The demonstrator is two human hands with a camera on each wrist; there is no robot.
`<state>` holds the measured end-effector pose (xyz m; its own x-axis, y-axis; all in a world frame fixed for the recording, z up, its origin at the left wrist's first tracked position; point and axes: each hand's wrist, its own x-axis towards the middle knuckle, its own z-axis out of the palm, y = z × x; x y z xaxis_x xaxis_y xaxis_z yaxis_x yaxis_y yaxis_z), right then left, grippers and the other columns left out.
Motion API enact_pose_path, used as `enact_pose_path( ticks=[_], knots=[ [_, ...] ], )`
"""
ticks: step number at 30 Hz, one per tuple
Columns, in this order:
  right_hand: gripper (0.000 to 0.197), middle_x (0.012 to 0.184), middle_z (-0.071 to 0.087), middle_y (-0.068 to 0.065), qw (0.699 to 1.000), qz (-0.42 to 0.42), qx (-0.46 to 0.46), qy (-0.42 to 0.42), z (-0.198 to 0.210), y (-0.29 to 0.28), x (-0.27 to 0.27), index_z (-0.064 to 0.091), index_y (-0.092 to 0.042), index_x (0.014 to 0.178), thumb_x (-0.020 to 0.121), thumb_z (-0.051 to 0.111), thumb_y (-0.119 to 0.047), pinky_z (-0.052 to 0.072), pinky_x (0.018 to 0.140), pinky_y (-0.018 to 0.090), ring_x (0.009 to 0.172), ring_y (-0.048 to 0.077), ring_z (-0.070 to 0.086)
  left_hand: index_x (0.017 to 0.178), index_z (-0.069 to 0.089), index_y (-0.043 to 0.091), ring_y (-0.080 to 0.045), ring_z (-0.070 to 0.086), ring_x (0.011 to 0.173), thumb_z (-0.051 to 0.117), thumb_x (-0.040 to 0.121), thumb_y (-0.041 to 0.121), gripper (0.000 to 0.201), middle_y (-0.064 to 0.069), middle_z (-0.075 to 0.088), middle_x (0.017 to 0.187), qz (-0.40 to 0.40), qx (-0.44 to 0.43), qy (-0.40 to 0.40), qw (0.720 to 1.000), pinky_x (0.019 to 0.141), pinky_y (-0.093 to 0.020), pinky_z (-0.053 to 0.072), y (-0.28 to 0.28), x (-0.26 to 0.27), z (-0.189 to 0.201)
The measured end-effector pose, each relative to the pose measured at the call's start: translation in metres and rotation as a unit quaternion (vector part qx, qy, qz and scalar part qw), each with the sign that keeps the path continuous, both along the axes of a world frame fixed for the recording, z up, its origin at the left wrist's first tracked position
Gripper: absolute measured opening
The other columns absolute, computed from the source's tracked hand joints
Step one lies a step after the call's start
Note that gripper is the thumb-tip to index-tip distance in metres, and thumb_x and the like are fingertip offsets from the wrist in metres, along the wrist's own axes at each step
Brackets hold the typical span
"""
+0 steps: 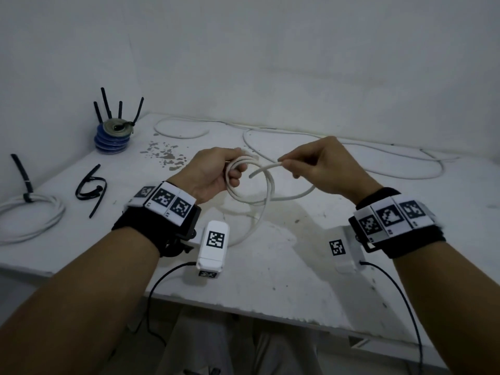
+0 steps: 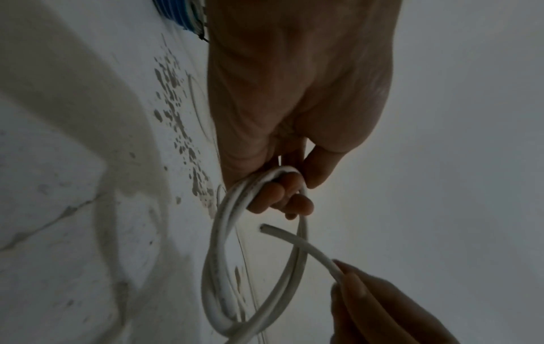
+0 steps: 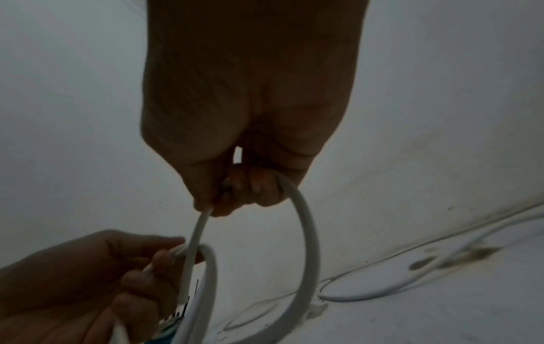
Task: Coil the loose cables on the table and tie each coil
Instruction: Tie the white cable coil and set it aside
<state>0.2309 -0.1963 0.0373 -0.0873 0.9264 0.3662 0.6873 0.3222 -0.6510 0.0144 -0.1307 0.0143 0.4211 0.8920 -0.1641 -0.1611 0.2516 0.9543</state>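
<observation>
Above table [image 1: 311, 280] edge, hand-held coil [image 1: 251, 185]

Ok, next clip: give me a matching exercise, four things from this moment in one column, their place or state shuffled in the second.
Things
1. left hand
2. right hand
3. tied white coil
4. loose black ties

States
A. lies at the table's left edge, a black tie around it
B. pinches the cable's free end
C. lie untied on the table beside the tied coil
D. grips the gathered loops of white cable

Pairs: 1-D, 2-B, 3-A, 4-C
</observation>
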Motion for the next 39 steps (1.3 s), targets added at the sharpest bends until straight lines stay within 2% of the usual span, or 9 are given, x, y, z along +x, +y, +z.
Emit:
enact_pose_path(
  ticks=[5,9,12,17,20,22,29,35,39],
  knots=[
    [0.012,0.075,0.068,-0.009,0.997,-0.069,0.033,-0.020,-0.008,0.012,-0.019,0.074,-0.019,0.074,0.077,0.084,-0.023,0.042,0.058,0.008,0.064,-0.001,0.060,0.106,0.064,-0.014,-0.013,0.046,0.050,0.049,0.092,0.000,0.026,-0.014,0.062,0.074,-0.017,0.011,0.016,1.000,0.053,-0.026,0.039,-0.008,0.014,0.003],
    [0.018,0.087,0.070,-0.008,0.996,-0.055,0.009,-0.066,-0.013,0.015,-0.032,0.066,-0.022,0.076,0.080,0.081,-0.032,0.052,0.076,0.022,0.083,0.005,0.063,0.107,0.063,-0.007,-0.010,0.044,0.050,0.036,0.093,-0.003,0.030,-0.010,0.058,0.073,-0.066,-0.007,-0.030,0.997,0.051,-0.022,0.041,-0.010,0.011,0.002],
    [0.021,0.079,0.069,-0.010,0.997,-0.041,-0.021,-0.055,-0.014,0.018,-0.034,0.062,-0.019,0.081,0.085,0.076,-0.034,0.047,0.066,0.020,0.072,0.002,0.064,0.103,0.063,-0.003,-0.010,0.045,0.051,0.037,0.095,-0.001,0.028,-0.008,0.056,0.071,-0.063,-0.016,-0.057,0.996,0.051,-0.021,0.042,-0.007,0.006,0.000],
    [0.027,0.074,0.073,0.011,0.991,0.007,-0.069,0.111,-0.017,0.014,-0.037,0.066,0.000,0.085,0.080,0.082,-0.020,0.048,0.051,0.017,0.060,0.019,0.071,0.098,0.075,0.008,-0.015,0.062,0.069,0.054,0.089,-0.004,0.026,-0.006,0.072,0.082,-0.030,0.112,0.143,0.983,0.064,-0.027,0.053,0.000,-0.006,-0.004],
    [0.034,0.071,0.073,0.012,0.986,-0.006,-0.077,0.148,-0.020,0.016,-0.039,0.066,0.003,0.084,0.072,0.088,-0.021,0.054,0.053,0.025,0.056,0.019,0.068,0.114,0.072,0.008,-0.019,0.069,0.092,0.052,0.093,-0.002,0.030,-0.005,0.074,0.108,-0.152,0.096,0.188,0.966,0.080,-0.035,0.056,0.001,-0.013,-0.006],
    [0.038,0.063,0.071,0.004,0.987,-0.019,-0.074,0.142,-0.023,0.016,-0.040,0.066,0.002,0.082,0.068,0.091,-0.023,0.054,0.055,0.026,0.054,0.015,0.064,0.117,0.069,0.005,-0.021,0.070,0.093,0.048,0.098,-0.001,0.029,-0.007,0.074,0.106,-0.204,0.067,0.192,0.958,0.087,-0.038,0.054,0.000,-0.015,-0.007],
    [0.032,0.059,0.065,0.007,0.992,0.014,-0.101,0.081,-0.015,0.012,-0.037,0.071,-0.005,0.081,0.072,0.088,-0.031,0.049,0.051,0.023,0.050,0.012,0.060,0.108,0.067,0.004,-0.015,0.063,0.072,0.052,0.091,0.005,0.022,-0.002,0.067,0.076,-0.178,0.044,0.069,0.981,0.072,-0.028,0.057,-0.002,-0.018,-0.014],
    [0.026,0.055,0.059,0.006,0.987,0.033,-0.119,0.107,-0.011,0.010,-0.032,0.072,-0.003,0.079,0.075,0.086,-0.024,0.042,0.048,0.019,0.047,0.014,0.051,0.114,0.066,0.005,-0.017,0.065,0.077,0.051,0.096,0.017,0.026,-0.004,0.068,0.082,-0.200,0.082,0.074,0.974,0.074,-0.032,0.056,-0.006,-0.018,-0.016],
    [0.024,0.056,0.060,-0.001,0.987,0.010,-0.082,0.140,-0.014,0.011,-0.024,0.072,-0.001,0.082,0.077,0.084,-0.021,0.042,0.048,0.022,0.048,0.014,0.050,0.115,0.066,0.002,-0.020,0.067,0.091,0.042,0.099,-0.002,0.030,-0.010,0.073,0.097,-0.208,0.060,0.087,0.972,0.072,-0.030,0.055,-0.007,-0.022,-0.015]
  ],
)
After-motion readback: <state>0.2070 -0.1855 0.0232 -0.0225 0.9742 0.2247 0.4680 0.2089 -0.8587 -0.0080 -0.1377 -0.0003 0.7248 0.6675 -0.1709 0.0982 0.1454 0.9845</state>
